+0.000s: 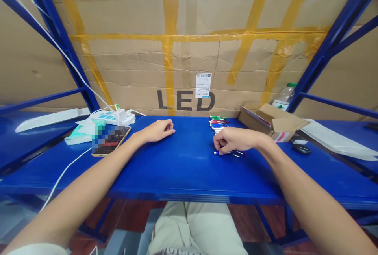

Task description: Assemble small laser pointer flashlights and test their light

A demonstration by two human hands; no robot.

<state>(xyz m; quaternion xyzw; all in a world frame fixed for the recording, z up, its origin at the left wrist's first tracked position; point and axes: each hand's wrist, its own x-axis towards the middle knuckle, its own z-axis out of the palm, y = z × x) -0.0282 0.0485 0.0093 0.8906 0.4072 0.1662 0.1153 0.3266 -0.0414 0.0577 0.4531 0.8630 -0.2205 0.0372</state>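
Observation:
My right hand (233, 140) is closed over the right part of the table, with thumb and fingertips on a blue pen (216, 153) whose end sticks out to the left. More pen ends (239, 153) show under and to the right of that hand. Just beyond it lies a row of pens (217, 124), green at the far end, then red, then blue and silver; the hand hides the near part of the row. My left hand (161, 130) rests on the table with its fingers curled in, and nothing shows in it.
On the left are a phone (110, 141), a power strip (109, 117) with a white cable, and green-white packets (85, 132). To the right stand an open cardboard box (271, 119), a black mouse (301, 149) and a bottle (285, 94). A cardboard panel (132, 70) closes the back.

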